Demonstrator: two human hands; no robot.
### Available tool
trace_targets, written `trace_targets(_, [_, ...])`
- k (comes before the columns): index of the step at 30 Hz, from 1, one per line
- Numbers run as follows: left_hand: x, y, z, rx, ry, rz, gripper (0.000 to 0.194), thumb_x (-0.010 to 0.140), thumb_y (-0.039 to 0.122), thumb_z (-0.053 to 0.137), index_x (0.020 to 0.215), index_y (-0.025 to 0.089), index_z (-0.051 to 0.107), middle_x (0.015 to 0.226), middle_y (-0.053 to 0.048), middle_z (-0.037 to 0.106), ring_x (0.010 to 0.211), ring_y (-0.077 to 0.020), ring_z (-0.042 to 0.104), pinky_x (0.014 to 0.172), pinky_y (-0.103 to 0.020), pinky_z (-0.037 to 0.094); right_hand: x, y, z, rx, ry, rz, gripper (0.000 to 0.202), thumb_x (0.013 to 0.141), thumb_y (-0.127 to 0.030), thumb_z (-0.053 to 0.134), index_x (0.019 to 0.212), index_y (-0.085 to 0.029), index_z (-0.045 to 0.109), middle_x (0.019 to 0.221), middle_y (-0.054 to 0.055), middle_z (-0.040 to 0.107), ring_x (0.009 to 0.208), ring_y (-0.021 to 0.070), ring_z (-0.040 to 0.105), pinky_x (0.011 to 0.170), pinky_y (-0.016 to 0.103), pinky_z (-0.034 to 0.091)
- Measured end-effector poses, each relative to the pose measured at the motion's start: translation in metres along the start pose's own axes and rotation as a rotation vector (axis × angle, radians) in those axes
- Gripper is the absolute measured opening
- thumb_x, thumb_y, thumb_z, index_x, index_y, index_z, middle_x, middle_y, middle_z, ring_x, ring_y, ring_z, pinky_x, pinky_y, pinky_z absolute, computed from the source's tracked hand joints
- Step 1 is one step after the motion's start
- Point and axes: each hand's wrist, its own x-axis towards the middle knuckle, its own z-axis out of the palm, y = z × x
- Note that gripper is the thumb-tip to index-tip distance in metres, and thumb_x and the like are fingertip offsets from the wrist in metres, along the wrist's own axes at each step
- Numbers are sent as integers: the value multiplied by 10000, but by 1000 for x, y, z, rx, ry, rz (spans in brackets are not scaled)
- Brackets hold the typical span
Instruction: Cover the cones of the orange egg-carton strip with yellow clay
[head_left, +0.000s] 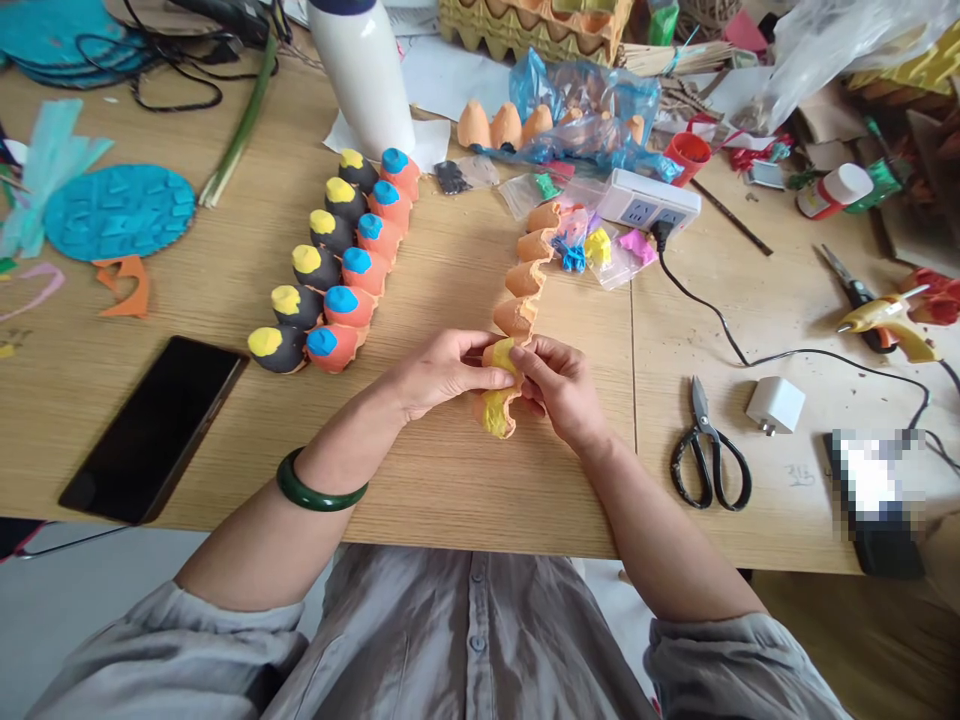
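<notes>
Equally near, left hand [439, 378] and right hand [564, 390] pinch the orange egg-carton strip [523, 280] at a yellow-clay-covered [495, 412] cup, its long axis stretching forward from their fingers.

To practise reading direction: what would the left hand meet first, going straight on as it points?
The left hand would first meet the yellow layer on the carton strip, right at its fingertips; then, probably, the right hand. Depth is unclear.
</notes>
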Motion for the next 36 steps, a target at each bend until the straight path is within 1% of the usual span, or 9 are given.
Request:
trace_targets(4, [1,-1,-1,23,8,30,421,648,279,941,985,119,748,861,-32,745,815,-185,710,779,-310,572,2,3,-2,-3,-8,-34,445,811,-561,829,666,-202,609,499,-77,456,399,47,322,353,202,238])
trace_targets(6, [0,2,-2,34,-19,70,410,670,319,933,983,121,757,873,-41,757,846,-194,716,807,-313,573,3,2,-4,6,4,-42,424,811,-548,828,681,-202,619,505,-80,453,402,46,313,352,200,233])
trace_targets(10, [-2,8,-3,-14,-149,121,398,764,374,870,1077,141,790,1024,-95,804,991,-252,738,893,-361,591,2,-5,-7,37,69,-38,405,797,-513,827,666,-210,593,507,-87,418,414,50,301,363,201,235])
trace_targets(13, [0,6,-2,-66,-180,159,474,739,342,901,1164,163,795,1153,-118,800,1067,-284,742,952,-396,596,3,-8,-9,58,124,-31,403,790,-511,817,658,-215,577,506,-89,386,419,55,280,372,210,240])
trace_targets(17, [2,1,-1,-100,-146,191,472,748,338,921,1178,184,805,1212,-115,789,1149,-292,727,1015,-404,581,5,-9,-11,102,138,-25,407,780,-521,810,663,-222,558,516,-91,347,429,58,253,388,214,238])
trace_targets(24, [3,0,-2,-147,-67,152,448,733,392,946,1117,196,826,1161,-98,800,1153,-281,721,955,-366,601,5,-9,-11,145,108,14,406,774,-519,802,673,-231,535,502,-93,342,423,64,251,384,215,226])
trace_targets(28, [5,-2,-3,-111,-33,173,469,688,355,975,1097,182,826,1137,-94,805,1117,-270,729,955,-363,596,5,-8,-11,152,109,4,386,790,-495,795,661,-218,558,494,-92,359,421,56,248,383,212,226])
trace_targets(31, [6,-4,-3,-68,20,180,476,663,365,986,1060,160,823,1120,-101,809,1092,-281,736,937,-368,599,5,-6,-9,119,105,14,426,789,-533,797,647,-217,550,500,-87,381,416,55,260,378,217,234])
trace_targets(36, [4,-6,-5,92,117,267,489,713,418,952,1100,154,814,1130,-87,812,1060,-270,745,898,-326,600,5,-3,-7,104,89,2,453,815,-574,789,639,-222,565,480,-79,402,389,69,299,354,234,232])
